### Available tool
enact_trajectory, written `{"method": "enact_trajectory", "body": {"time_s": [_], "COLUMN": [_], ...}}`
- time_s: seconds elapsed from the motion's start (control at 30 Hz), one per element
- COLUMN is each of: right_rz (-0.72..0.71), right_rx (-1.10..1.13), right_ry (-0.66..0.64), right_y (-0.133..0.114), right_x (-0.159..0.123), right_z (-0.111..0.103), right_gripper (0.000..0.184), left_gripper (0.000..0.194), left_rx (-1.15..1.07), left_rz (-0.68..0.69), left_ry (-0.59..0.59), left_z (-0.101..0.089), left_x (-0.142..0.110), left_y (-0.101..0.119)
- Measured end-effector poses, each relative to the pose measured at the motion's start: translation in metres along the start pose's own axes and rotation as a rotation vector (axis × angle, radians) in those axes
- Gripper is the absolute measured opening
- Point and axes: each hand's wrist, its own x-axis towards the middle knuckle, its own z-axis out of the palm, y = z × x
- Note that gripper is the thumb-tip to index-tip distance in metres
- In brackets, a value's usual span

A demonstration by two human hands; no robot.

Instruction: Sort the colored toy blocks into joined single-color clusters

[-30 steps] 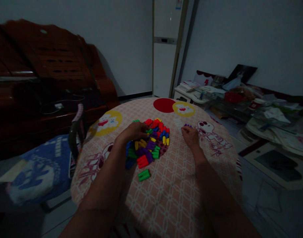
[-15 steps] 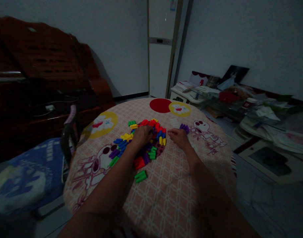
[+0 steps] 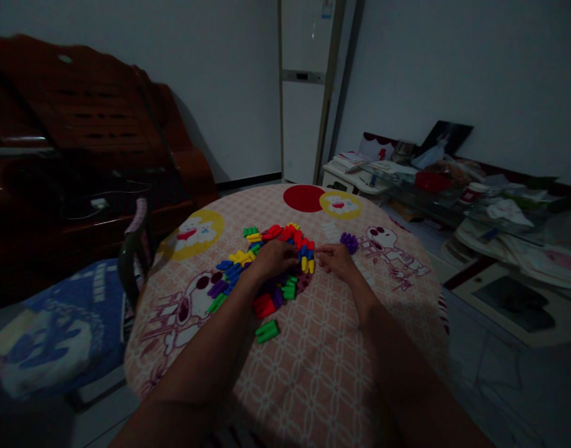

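A heap of plastic building blocks in several colours lies on the round table. My left hand [image 3: 277, 256] is over the middle of it, fingers curled inward; whatever they grip is hidden. Just right of the heap, my right hand [image 3: 334, 257] has thumb and fingers pinched together, their tips close beside red blocks [image 3: 308, 244] and the blue-and-yellow blocks [image 3: 307, 264]. Whether it holds a small piece cannot be made out. Purple blocks [image 3: 349, 242] sit beyond my right hand. Nearer to me are red blocks [image 3: 264, 305] and a lone green block [image 3: 267, 331].
A patterned cloth [image 3: 313, 348] covers the table. To the left stand a chair [image 3: 134, 249] with a blue cover and a wooden sofa [image 3: 94, 112]. A cluttered glass-topped cabinet [image 3: 435, 193] runs along the right wall. White pieces [image 3: 331, 231] lie behind my right hand.
My left hand has shifted slightly right, toward the blue-and-yellow blocks and my right hand. My right hand stays almost in place. The view has moved a little.
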Motion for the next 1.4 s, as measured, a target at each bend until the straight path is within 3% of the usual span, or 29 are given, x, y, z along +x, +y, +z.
{"method": "enact_trajectory", "body": {"time_s": [0.23,0.4,0.53,0.83,1.17,1.3,1.4], "right_rz": [0.001,0.004,-0.002,-0.094,-0.047,-0.047,-0.097], "right_rx": [0.019,0.043,0.028,0.087,0.120,0.072,-0.059], "right_ry": [-0.044,-0.056,-0.048,-0.145,-0.108,0.017,0.277], "right_y": [-0.001,0.000,0.001,-0.009,-0.015,-0.013,-0.007], "right_x": [0.000,0.001,0.002,-0.002,-0.004,0.000,0.005], "right_z": [0.006,0.007,0.006,0.006,0.007,-0.005,-0.024], "right_gripper": [0.026,0.028,0.030,0.030,0.031,0.031,0.030], "left_gripper": [0.028,0.041,0.040,0.029,0.027,0.026,0.025], "left_rx": [0.031,0.065,-0.051,-0.460,-0.570,-0.588,-0.591], "left_rz": [0.038,0.086,0.101,0.089,0.049,0.021,-0.009], "left_ry": [-0.081,-0.055,-0.042,0.191,0.228,0.292,0.328], "left_z": [0.003,0.011,0.009,0.012,0.019,0.019,0.016], "left_x": [0.001,0.001,0.000,0.004,0.004,0.004,0.004], "left_y": [0.001,0.000,0.002,0.017,0.025,0.024,0.020]}}
